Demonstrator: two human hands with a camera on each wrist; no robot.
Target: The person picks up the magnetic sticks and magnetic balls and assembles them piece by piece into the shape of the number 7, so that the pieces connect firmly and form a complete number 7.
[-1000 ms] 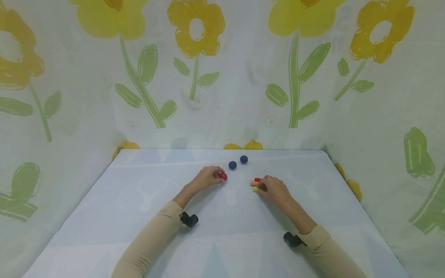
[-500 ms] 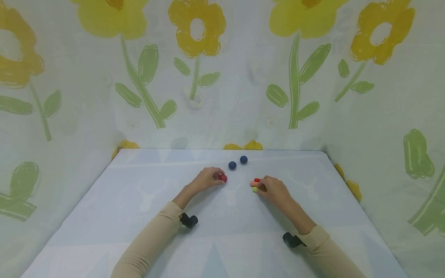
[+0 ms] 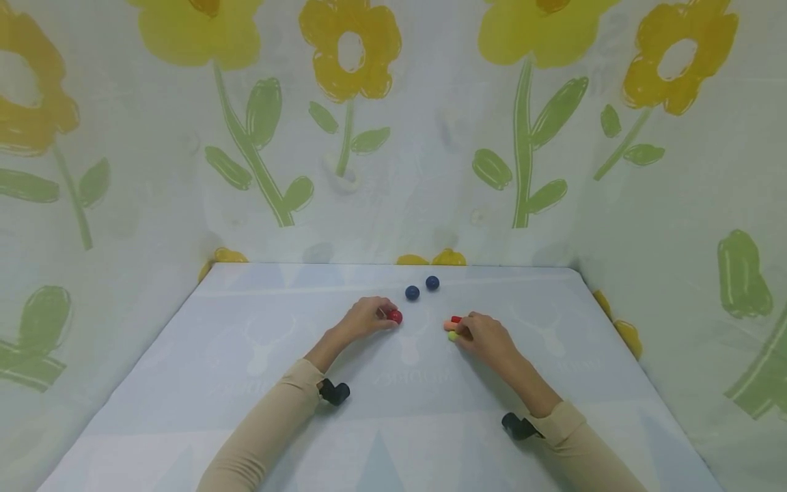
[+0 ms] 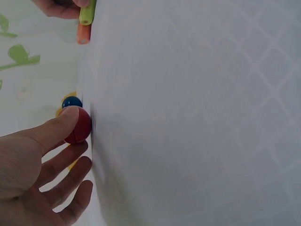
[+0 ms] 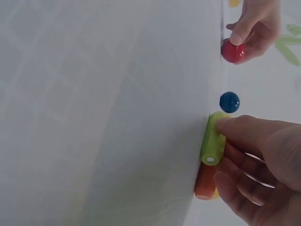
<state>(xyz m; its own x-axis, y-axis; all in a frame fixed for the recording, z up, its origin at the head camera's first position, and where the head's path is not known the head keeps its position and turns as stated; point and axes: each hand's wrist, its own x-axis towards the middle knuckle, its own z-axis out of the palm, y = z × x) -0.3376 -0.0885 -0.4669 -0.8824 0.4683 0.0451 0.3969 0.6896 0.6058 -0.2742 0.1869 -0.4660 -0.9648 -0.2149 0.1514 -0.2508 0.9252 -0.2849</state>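
In the head view, my left hand (image 3: 363, 318) pinches a shiny red ball (image 3: 395, 317) between thumb and fingertips at the tabletop. The left wrist view has the thumb pressed on that ball, with the other fingers loosely spread. My right hand (image 3: 490, 337) holds a yellow-green cylinder (image 5: 213, 143) with a small hole in its end, thumb on one side and fingers behind. Against it lies an orange cylinder (image 5: 205, 182), peach-toned from the head. Just beyond, a small red cylinder (image 3: 456, 319) is partly hidden by the right fingers.
Two dark blue balls, a nearer one (image 3: 412, 293) and a farther one (image 3: 432, 283), lie beyond the hands towards the back edge. The pale patterned table (image 3: 295, 417) meets a flower-printed curtain (image 3: 424, 171) at the back and on both sides.
Over the last second the left hand has brought the red ball very slightly towards me. The right hand and the cylinders look unmoved.
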